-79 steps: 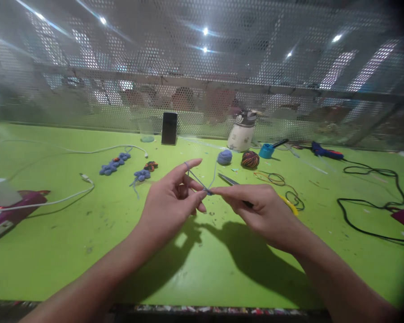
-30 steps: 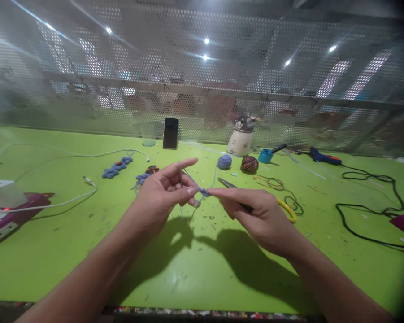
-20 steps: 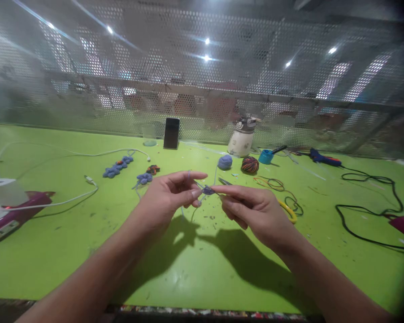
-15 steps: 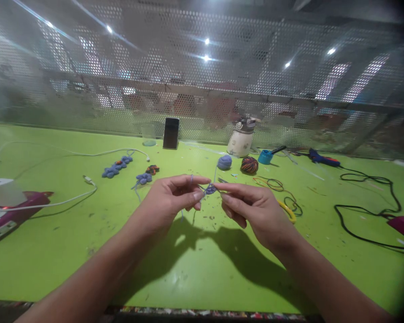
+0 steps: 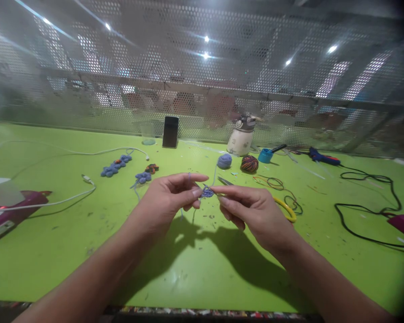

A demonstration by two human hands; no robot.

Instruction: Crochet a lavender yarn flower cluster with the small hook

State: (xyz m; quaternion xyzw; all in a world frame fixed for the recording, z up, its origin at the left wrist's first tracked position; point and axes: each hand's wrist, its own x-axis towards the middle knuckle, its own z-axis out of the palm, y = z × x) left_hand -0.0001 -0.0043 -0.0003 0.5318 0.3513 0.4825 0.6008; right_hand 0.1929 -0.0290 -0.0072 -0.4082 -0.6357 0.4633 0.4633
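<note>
My left hand (image 5: 173, 193) pinches a small purple-blue crochet piece (image 5: 207, 193) between thumb and fingers, its index finger stretched out with yarn looped round it. My right hand (image 5: 252, 204) grips a thin crochet hook (image 5: 214, 190), mostly hidden by the fingers, its tip at the piece. A yarn strand (image 5: 215, 174) runs from the blue yarn ball (image 5: 224, 161) down to the work. Beside that ball lies a dark multicoloured yarn ball (image 5: 249, 164). Scissors with yellow handles (image 5: 287, 211) lie partly under my right hand, their blades (image 5: 224, 181) showing beyond it.
Blue crocheted flowers (image 5: 116, 166) and more flowers (image 5: 144, 177) lie left on the green table (image 5: 188, 278). Behind stand a phone (image 5: 171, 132), a clear cup (image 5: 148, 134), a bottle (image 5: 241, 137) and a blue tape roll (image 5: 265, 155). A glue gun (image 5: 323, 157) and power strip (image 5: 16, 208) flank them.
The crochet piece has shifted slightly down and left, and my right fingertips have drawn a little lower. More of the scissor blades shows. The other objects stay in place.
</note>
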